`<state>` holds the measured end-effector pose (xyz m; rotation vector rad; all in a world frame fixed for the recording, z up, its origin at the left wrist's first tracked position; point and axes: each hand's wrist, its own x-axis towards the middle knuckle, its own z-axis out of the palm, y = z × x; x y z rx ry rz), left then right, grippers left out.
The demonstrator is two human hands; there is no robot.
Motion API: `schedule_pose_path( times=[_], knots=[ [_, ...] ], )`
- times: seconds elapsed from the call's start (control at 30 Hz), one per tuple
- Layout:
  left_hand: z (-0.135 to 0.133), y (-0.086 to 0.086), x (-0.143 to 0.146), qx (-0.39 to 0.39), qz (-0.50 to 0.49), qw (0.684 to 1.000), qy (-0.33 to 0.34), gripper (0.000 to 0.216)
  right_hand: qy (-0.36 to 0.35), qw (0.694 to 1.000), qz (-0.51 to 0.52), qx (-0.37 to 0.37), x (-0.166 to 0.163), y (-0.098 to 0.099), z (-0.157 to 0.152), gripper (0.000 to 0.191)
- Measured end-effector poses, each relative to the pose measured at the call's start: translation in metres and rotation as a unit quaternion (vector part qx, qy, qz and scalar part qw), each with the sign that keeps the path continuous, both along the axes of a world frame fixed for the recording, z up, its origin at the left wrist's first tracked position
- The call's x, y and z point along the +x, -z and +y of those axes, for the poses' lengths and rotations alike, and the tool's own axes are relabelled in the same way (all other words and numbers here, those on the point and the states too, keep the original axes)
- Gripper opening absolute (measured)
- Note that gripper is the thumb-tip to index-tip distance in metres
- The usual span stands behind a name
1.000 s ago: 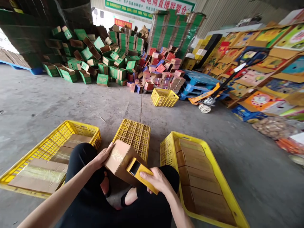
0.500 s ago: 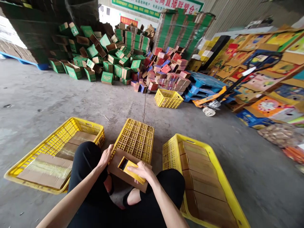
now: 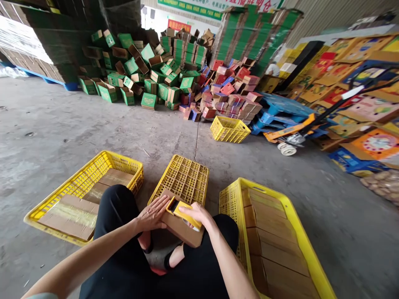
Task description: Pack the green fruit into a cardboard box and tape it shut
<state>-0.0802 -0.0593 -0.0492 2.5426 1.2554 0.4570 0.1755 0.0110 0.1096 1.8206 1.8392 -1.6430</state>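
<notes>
Between the person's knees (image 3: 120, 203), in the head view, a cardboard box (image 3: 183, 232) lies under both hands, its far end overlapping the near end of the middle crate (image 3: 188, 174); whether it rests there cannot be told. The left hand (image 3: 152, 214) is laid flat across the box's left end, fingers stretched out together, pressing rather than grasping. The right hand (image 3: 198, 214) is wrapped around a yellow tape dispenser (image 3: 182, 209), which lies along the top of the box with its front end just beside the left fingertips.

The middle crate is yellow and stands upside down, its grid bottom facing up. The left crate (image 3: 124, 161), also yellow, holds cardboard boxes, the nearest box (image 3: 70, 215) with shiny tape along it. In the right crate (image 3: 229, 203), more taped boxes (image 3: 277, 245) sit packed side by side. A smaller-looking far crate (image 3: 230, 131) stands upright on the floor (image 3: 156, 133).
</notes>
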Motion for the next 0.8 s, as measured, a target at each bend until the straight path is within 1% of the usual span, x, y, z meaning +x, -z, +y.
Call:
schedule_pose_path(
  times=[0.1,0.2,0.33,0.43,0.67,0.8],
  knots=[
    [0.022,-0.005,0.011,-0.004,0.014,1.000,-0.004,0.124,0.004,1.000,0.007,-0.002,0.005,-0.002,0.015,0.050],
    [0.031,0.001,0.015,0.009,0.009,1.000,0.007,0.126,0.008,1.000,0.013,-0.007,0.009,0.000,0.016,0.052],
    [0.027,0.014,0.014,0.029,-0.004,1.000,0.000,0.124,0.014,0.999,0.029,-0.012,0.010,0.010,0.008,0.050],
    [0.025,0.018,0.013,0.033,-0.006,0.999,-0.006,0.122,0.014,0.999,0.036,-0.020,0.013,0.015,0.004,0.049],
    [0.026,0.016,0.011,0.055,0.008,0.998,0.005,0.122,0.015,0.998,0.041,-0.042,0.044,0.021,-0.007,0.048],
    [0.024,0.013,0.010,0.063,0.019,0.998,0.000,0.121,0.031,0.998,0.039,-0.030,0.048,0.022,-0.013,0.047]
  ],
)
